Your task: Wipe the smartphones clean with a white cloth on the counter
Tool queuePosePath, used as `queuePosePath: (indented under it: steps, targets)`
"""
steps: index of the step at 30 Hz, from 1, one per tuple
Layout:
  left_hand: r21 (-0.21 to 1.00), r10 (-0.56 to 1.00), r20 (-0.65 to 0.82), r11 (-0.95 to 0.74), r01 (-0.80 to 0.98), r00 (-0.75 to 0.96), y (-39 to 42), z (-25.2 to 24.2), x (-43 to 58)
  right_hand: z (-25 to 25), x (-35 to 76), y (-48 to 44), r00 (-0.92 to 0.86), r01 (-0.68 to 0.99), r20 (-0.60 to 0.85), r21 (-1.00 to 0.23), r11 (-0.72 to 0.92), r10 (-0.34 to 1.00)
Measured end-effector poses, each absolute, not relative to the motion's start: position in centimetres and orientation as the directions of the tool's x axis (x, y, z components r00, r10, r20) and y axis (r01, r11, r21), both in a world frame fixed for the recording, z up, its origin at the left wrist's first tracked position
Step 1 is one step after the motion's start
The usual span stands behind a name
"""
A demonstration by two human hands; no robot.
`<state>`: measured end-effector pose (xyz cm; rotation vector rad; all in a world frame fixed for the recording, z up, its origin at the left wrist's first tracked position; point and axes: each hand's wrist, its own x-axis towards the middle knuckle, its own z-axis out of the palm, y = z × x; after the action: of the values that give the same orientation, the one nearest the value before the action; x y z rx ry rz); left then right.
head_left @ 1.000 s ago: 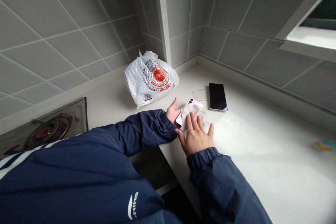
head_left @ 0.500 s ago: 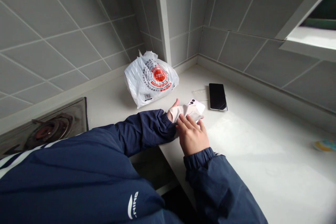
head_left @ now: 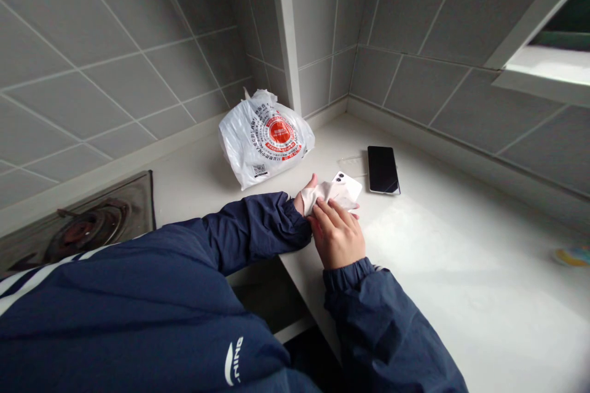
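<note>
A pale smartphone (head_left: 353, 186) lies back side up in my left hand (head_left: 300, 201), its dark camera lenses at the upper corner. The thumb of that hand points up at the left, and most of its fingers are hidden under the phone. Draped over the phone's lower part is a light pinkish cloth (head_left: 319, 193) with a zigzag-cut edge. My right hand (head_left: 340, 239) presses the cloth onto the phone from above, fingers together and slightly bent.
Beyond the hands, a white plastic bag (head_left: 244, 135) with red and black print stands against the wall. A black-screened phone (head_left: 382, 169) and a clear phone case (head_left: 353, 166) lie on the white counter (head_left: 442, 258). At left is a gas stove (head_left: 92, 221); a colourful item (head_left: 574, 255) sits far right.
My right hand has slid slightly toward me with the cloth, baring more of the phone's back. The left hand has barely moved, and the other things are where they were.
</note>
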<state>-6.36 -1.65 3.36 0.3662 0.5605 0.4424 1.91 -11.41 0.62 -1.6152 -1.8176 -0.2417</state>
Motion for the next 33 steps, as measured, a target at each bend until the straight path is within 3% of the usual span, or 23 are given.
queuePosePath:
  steps: [4, 14, 19, 22, 26, 33]
  targets:
    - [0.394, 0.371, -0.439, 0.898, -0.196, 0.819, -1.9, 4.2, -6.1, 0.8, 1.7, -11.4, 0.023, 0.927, 0.558, -0.323, 0.192, 0.83]
    - [0.379, 0.43, -0.397, 0.881, -0.282, 0.811, -1.5, 3.6, -6.5, 1.4, 4.7, -10.9, -0.242, 0.904, 0.386, -0.243, 0.351, 0.89]
    - [0.372, 0.443, -0.439, 0.882, -0.291, 0.782, -0.3, 1.5, -6.7, 2.3, 5.7, -11.1, -0.249, 0.918, 0.219, -0.257, 0.302, 0.943]
    - [0.376, 0.478, -0.38, 0.862, -0.34, 0.792, 0.3, 0.0, -7.1, 3.0, 6.1, -11.3, -0.238, 0.921, 0.149, -0.279, 0.272, 0.96]
    - [0.373, 0.489, -0.347, 0.855, -0.361, 0.8, 0.3, -0.7, -7.6, 2.9, 5.7, -11.4, -0.198, 0.931, 0.207, -0.266, 0.25, 0.958]
    - [0.297, 0.415, -0.429, 0.904, -0.309, 0.803, -0.4, 0.9, -7.1, 0.8, 3.3, -11.2, -0.068, 0.942, 0.507, -0.251, 0.223, 0.859]
